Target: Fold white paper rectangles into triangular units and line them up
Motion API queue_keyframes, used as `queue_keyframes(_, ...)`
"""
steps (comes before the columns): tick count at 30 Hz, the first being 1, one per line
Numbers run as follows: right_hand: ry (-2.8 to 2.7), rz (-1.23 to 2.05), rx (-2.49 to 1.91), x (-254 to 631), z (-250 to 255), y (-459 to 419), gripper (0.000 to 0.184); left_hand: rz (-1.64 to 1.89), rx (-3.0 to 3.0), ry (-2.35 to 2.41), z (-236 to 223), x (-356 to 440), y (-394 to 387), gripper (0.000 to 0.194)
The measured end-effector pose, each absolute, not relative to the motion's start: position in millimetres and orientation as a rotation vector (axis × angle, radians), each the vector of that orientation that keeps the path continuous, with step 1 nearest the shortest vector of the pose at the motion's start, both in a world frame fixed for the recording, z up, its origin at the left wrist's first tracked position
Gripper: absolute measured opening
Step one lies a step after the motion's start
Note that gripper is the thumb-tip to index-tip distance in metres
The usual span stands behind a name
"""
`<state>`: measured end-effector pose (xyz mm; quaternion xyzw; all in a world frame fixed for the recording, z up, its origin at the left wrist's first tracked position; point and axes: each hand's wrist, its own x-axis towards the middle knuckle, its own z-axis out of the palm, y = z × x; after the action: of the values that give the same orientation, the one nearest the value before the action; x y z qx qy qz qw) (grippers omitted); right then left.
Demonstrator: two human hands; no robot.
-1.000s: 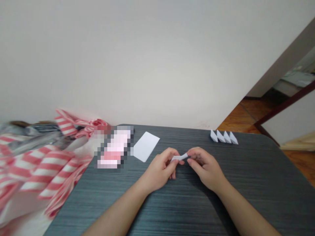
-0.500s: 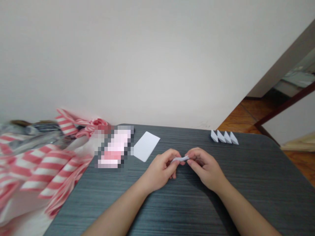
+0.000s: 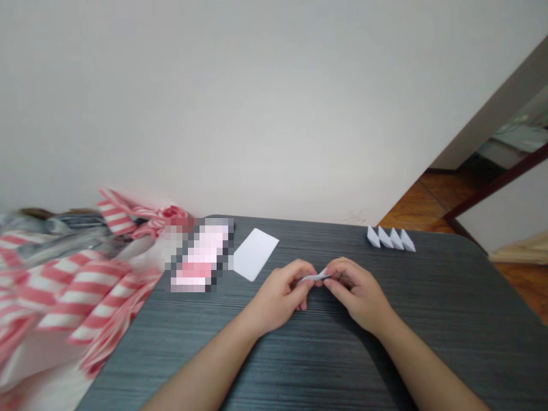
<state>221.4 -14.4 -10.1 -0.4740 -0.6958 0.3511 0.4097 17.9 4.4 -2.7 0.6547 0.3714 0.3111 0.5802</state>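
A small folded piece of white paper (image 3: 317,277) is held between both hands, just above the dark table. My left hand (image 3: 287,287) pinches its left end between thumb and fingers. At the other end, my right hand (image 3: 355,288) has thumb and fingertips closed on the paper. Much of the piece is hidden by the fingers. A white paper sheet or stack (image 3: 256,254) lies flat beyond my left hand. Several folded white paper pieces (image 3: 391,238) form a row near the table's far edge, beyond my right hand.
The dark wood-grain table (image 3: 274,365) stands against a pale wall (image 3: 274,114). A pixelated pink-and-white object (image 3: 201,255) lies at its left side. Red-and-white striped cloth (image 3: 81,291) is heaped left of the table. A brown floor (image 3: 440,191) shows at the right.
The paper's right end now tilts up, and it shows as a slightly different shape between the fingertips. Both hands stay in nearly the same place; the other items have not moved.
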Motion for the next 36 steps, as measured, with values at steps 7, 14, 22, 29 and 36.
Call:
queue_keyframes(7, -1.857, 0.769, -1.211, 222, -5, -14, 0.009, 0.710, 1.526, 0.872, -3, 17, 5, 0.013)
queue_keyframes(14, -1.889, 0.727, -1.177, 222, -2, -14, 0.011, 0.677, 1.577, 0.914, -5, 18, 5, 0.015)
queue_keyframes(22, -1.861, 0.748, -1.164, 221, -7, -15, 0.009, 0.678, 1.580, 0.944, -7, 19, 4, 0.021)
queue_keyframes(29, -1.844, 0.617, -1.096, 224, -10, -16, 0.006, 0.718, 1.533, 0.953, -9, 18, 6, 0.017)
queue_keyframes(36, -1.936, 0.506, -1.054, 225, -8, -15, 0.018, 0.767, 1.453, 0.935, -11, 19, 6, 0.018)
